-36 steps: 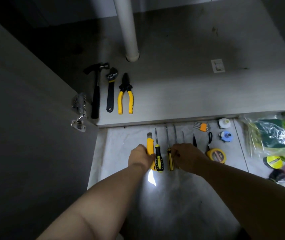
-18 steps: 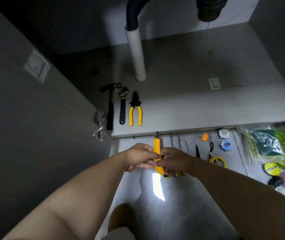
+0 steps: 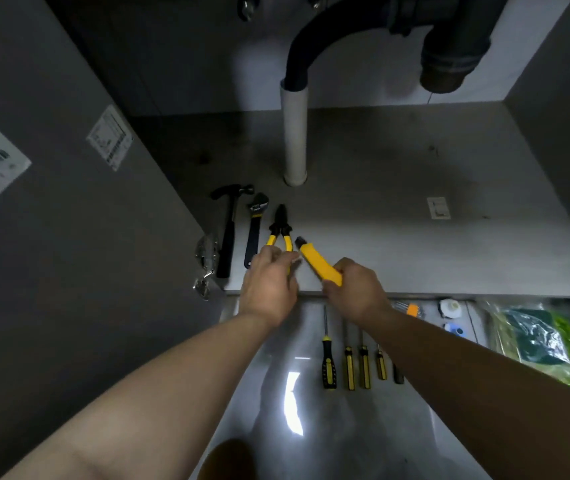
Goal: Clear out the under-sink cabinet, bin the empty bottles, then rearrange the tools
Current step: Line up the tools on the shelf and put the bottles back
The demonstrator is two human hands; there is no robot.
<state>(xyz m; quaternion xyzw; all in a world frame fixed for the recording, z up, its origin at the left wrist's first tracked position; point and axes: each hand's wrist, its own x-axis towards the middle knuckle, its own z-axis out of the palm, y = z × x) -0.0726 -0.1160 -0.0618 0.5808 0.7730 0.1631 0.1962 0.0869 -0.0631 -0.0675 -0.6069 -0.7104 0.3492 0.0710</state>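
The open cabinet door point(image 3: 68, 289) occupied the 9 o'clock side of the view. The cabinet floor point(image 3: 415, 244) extended from centre to 3 o'clock. A white drain pipe point(image 3: 295, 133) stood upright on it at 12 o'clock. A clear bag of green sponges point(image 3: 546, 341) lay on the tiled floor point(image 3: 311, 445) at 4 o'clock.

The right hand point(image 3: 356, 292) was positioned over the front edge of the cabinet floor. Its fingers were curled tight round the lower end of the yellow utility knife point(image 3: 318, 263). The knife body projected from the fingers toward 11 o'clock. Its black tip ended just beside the right handle of the pliers point(image 3: 280, 223). Whether the knife touched the cabinet floor could not be determined.

The left hand point(image 3: 269, 285) was at 9 o'clock of the right hand, close beside it. Its fingers lay over the lower ends of the pliers' handles and its thumb pointed toward the knife. Whether those fingers clasped the handles could not be determined.

A hammer point(image 3: 228, 233), an adjustable wrench point(image 3: 254, 233) and the pliers lay side by side on the cabinet floor, heads toward 12 o'clock, the hammer nearest the door.

A row of screwdrivers point(image 3: 328, 365) lay on the tiled floor at 6 o'clock of the right hand, tips toward 12 o'clock. A hex key set point(image 3: 411, 310) and two small tape rolls point(image 3: 449, 304) lay at 3 o'clock of the right wrist.
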